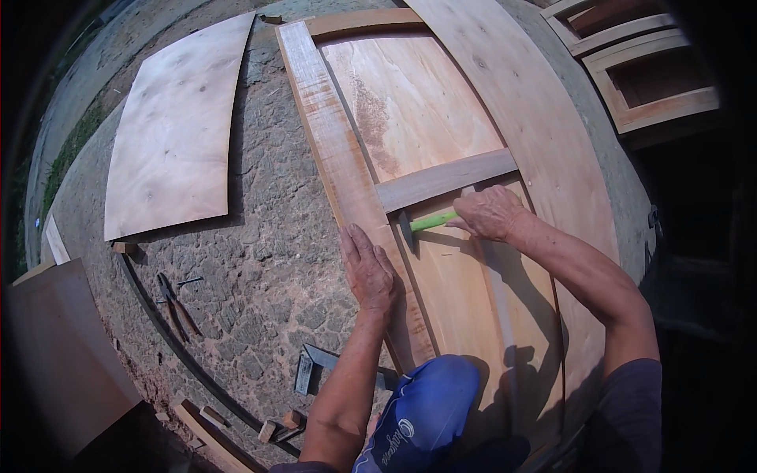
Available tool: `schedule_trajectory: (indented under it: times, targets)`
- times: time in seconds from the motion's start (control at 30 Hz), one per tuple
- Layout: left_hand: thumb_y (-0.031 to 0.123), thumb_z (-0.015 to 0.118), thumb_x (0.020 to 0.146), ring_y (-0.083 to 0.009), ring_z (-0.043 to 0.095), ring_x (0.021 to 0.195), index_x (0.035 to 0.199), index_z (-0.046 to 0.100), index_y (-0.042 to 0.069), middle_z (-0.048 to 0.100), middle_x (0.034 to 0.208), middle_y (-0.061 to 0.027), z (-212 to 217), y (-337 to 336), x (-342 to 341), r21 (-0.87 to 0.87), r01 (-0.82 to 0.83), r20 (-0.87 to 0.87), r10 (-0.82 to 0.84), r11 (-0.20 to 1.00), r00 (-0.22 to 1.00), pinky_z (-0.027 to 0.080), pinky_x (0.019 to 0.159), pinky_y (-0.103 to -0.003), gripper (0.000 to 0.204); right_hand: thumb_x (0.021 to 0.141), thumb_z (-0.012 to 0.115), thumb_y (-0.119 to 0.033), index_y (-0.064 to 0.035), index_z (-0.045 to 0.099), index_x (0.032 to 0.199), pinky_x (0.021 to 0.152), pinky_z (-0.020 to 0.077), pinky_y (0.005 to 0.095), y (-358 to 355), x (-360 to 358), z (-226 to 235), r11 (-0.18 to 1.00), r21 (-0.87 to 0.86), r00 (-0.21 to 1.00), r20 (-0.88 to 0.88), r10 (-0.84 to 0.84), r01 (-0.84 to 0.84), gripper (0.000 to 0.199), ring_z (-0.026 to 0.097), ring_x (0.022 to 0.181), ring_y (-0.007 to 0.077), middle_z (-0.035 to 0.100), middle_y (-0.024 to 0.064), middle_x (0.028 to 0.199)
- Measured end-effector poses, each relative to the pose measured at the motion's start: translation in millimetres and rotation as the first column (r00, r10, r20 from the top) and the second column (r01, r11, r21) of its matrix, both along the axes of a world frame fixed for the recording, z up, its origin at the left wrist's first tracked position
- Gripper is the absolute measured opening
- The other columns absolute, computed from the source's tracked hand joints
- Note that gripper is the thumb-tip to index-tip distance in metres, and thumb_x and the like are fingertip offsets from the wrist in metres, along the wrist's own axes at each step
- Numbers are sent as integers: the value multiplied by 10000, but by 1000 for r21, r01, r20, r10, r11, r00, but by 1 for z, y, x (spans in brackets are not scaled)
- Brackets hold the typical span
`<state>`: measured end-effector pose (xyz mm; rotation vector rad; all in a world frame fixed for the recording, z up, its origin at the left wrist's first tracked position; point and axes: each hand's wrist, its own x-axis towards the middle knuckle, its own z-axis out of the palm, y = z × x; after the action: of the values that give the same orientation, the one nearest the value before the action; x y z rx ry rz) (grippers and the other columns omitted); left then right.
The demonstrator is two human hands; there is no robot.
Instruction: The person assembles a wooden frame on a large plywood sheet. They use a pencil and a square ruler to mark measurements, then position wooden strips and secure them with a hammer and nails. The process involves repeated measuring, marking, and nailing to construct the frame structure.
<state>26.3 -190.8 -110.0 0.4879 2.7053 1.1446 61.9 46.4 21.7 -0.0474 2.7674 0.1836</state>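
Left hand lies flat and open, its fingers together, on the outer rail of the wooden frame; right hand is closed around the green handle of the hammer, whose head sits inside that rail, just below the crossbar. A long sheet borders the frame's right side; leftward, rough sunlit ground, with pliers lying on it, separates frame from loose panel.
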Motion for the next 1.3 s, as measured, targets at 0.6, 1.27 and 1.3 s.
schedule_trajectory:
  times: [0.6, 1.27, 1.3]
  targets:
    - [210, 420, 1004, -458, 288, 1416, 1532, 255, 0, 252, 1557, -272, -4, -1, 5, -8, -24, -12, 24, 1000, 1000, 268, 1168, -482, 592, 943, 513, -549, -108, 603, 813, 586, 535, 453, 11, -6, 5, 997, -17, 986, 148, 74, -73, 468, 690, 683, 319, 659, 96, 686]
    - [226, 568, 927, -398, 301, 1427, 1493, 348, 56, 319, 1548, -220, 25, 23, 67, -214, 348, -443, -408, 913, 798, 232, 1161, -501, 631, 930, 617, -361, -14, 684, 1012, 751, 504, 491, -201, 707, -25, -134, -347, -218, -215, -952, 928, 363, 652, 892, 449, 674, 252, 906]
    - [230, 602, 910, -391, 303, 1427, 1483, 356, 52, 332, 1542, -211, 31, 33, 100, -189, 535, -433, -559, 823, 707, 235, 1161, -498, 649, 944, 580, -423, 6, 696, 966, 749, 490, 518, -227, 762, -36, -284, -260, -337, -191, -922, 923, 445, 648, 880, 465, 670, 272, 905]
